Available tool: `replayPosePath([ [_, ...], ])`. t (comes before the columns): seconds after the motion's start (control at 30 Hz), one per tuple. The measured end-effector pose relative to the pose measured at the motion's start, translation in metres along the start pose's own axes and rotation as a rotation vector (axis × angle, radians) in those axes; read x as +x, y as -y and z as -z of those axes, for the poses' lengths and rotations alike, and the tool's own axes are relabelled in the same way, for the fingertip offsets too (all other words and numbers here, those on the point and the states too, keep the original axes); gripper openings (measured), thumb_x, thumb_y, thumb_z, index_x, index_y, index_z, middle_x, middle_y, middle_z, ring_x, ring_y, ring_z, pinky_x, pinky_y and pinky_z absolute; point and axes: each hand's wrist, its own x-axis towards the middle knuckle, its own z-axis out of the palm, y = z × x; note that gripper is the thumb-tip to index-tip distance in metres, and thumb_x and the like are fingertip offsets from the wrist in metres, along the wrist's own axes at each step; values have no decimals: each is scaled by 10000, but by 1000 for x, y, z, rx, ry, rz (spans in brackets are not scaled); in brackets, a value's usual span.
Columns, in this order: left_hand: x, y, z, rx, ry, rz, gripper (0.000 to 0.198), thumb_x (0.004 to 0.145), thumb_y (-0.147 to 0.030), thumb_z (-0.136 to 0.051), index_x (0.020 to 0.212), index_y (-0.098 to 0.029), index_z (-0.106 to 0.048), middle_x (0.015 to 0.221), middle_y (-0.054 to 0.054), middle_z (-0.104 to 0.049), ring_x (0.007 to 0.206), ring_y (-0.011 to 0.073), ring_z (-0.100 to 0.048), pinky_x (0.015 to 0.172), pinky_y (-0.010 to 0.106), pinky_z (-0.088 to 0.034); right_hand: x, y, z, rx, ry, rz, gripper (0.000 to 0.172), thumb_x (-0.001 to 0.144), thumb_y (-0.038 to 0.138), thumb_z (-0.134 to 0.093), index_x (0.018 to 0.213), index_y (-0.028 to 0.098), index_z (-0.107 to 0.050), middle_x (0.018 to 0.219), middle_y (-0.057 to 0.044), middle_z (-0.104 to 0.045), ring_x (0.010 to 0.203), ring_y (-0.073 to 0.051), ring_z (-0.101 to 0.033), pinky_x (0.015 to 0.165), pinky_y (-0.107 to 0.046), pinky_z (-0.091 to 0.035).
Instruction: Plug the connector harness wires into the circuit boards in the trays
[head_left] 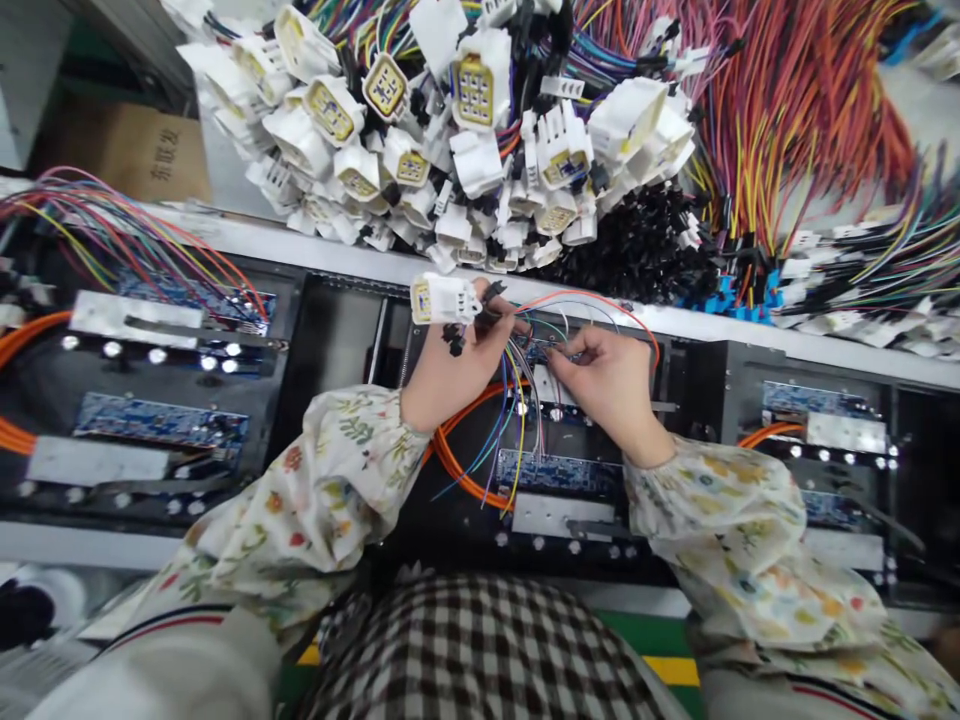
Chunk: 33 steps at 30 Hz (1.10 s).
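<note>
We have a white multi-pin connector with a yellow face in our left hand, just inside the far edge of the black fixture panel and close to the white rail that runs along it. That hand is closed narrowly around the connector's body, with small black plugs bunched just beside it. Our right hand is close by, its fingertips drawn into a narrow pinch; whether they grip a single fine wire is too small to tell.

As we judge it, the step in hand is picking one strand out from the thin coloured wires that hang from the connector area. The next move calls for a firm hold on the connector while the fingertips keep that strand apart from the others.

Both forearms reach in low over the panel from the near edge, elbows out, with floral sleeves gathered at the wrists. A loop of orange cable lies under the left wrist, and a blue circuit board sits below the hands. Beyond the rail lie a heap of white connectors and bundles of orange and red wires.
</note>
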Motion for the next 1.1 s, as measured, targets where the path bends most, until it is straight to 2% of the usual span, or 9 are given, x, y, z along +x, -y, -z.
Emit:
replayPosePath([
  [0.3, -3, -12, -1, -93, -41, 55, 154, 900, -214, -504, 828, -154, -626, 1001, 57, -702, 821, 120, -656, 799, 221, -496, 4, 5, 2, -52, 13, -26, 175, 603, 259, -640, 485, 188, -532, 455, 37, -522, 435, -87, -415, 528, -262, -345],
  [0.53, -2, -8, -3, -187, -20, 27, 188, 908, -193, -493, 812, -144, -647, 1012, 58, -696, 855, 107, -659, 816, 203, -488, 2, -1, -3, 11, 4, -3, 158, 648, 274, -636, 542, 174, -574, 506, 21, -564, 455, -80, -416, 523, -260, -335],
  [0.7, -3, -12, -2, -120, -66, 8, 140, 896, -148, -510, 796, -159, -609, 1004, 47, -707, 864, 107, -664, 870, 224, -483, 2, -1, -3, 1, -12, -25, 151, 629, 247, -643, 529, 175, -554, 476, 37, -529, 431, -68, -386, 518, -256, -335],
  [0.83, -4, -14, -1, -92, -57, 2, 125, 899, -139, -499, 795, -176, -558, 993, 47, -705, 833, 107, -667, 867, 234, -481, 1, 0, -2, -42, -10, -2, 171, 628, 251, -650, 516, 179, -543, 440, 52, -478, 413, -64, -352, 523, -261, -337],
  [0.97, -3, -12, -2, -140, -74, -31, 94, 891, -130, -508, 813, -180, -525, 913, 45, -701, 842, 108, -669, 844, 224, -483, -1, -1, -2, -52, -24, -1, 171, 630, 260, -656, 524, 179, -550, 443, 51, -478, 416, -69, -364, 522, -260, -337],
  [1.1, -1, -10, -3, -85, -86, -44, 139, 882, -110, -513, 766, -173, -556, 923, 35, -704, 862, 100, -663, 893, 216, -466, 2, -1, -3, -54, -6, 3, 168, 638, 231, -654, 520, 178, -547, 467, 40, -510, 447, -83, -413, 548, -262, -345],
])
